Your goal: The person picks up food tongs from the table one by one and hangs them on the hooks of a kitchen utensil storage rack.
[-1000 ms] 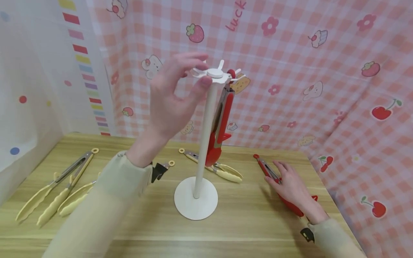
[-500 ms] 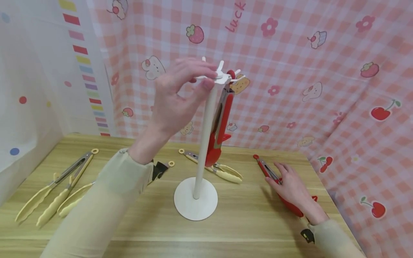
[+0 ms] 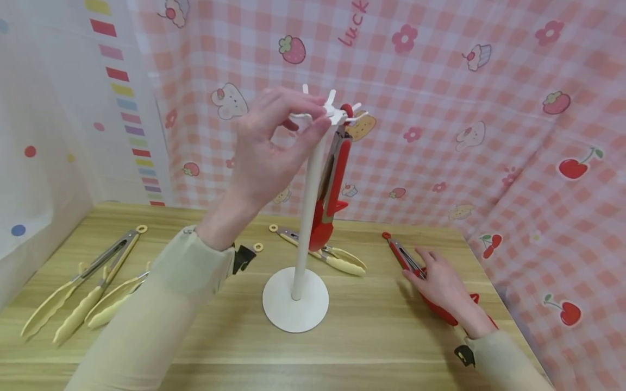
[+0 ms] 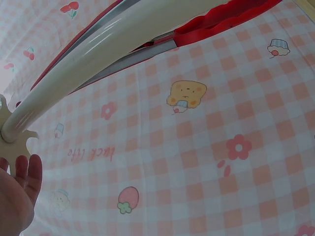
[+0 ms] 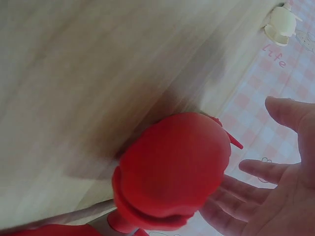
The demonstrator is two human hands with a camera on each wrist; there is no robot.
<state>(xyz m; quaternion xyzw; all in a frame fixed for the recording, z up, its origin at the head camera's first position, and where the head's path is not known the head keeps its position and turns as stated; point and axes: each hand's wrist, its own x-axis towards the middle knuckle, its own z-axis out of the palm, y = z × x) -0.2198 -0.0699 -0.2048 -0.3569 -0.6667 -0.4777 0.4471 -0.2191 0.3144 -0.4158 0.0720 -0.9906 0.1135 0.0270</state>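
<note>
A pale beige sleeve (image 3: pixel 161 309) hides part of yellow-tipped metal tongs (image 3: pixel 108 310). The bare right hand (image 3: pixel 442 285) partly covers red-and-silver metal tongs (image 3: pixel 408 263).

Mid-frame I see a smooth, glossy stand (image 3: pixel 308 217) and tongs (image 3: pixel 339 176) of metal and matt red plastic; lower down, smooth wood-grained tabletop (image 3: pixel 381 342); upper right, creased cloth (image 3: pixel 440 92).

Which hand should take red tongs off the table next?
Probably the right: the right hand is open over red tongs there, while the left hand holds the white stand's top.
</note>
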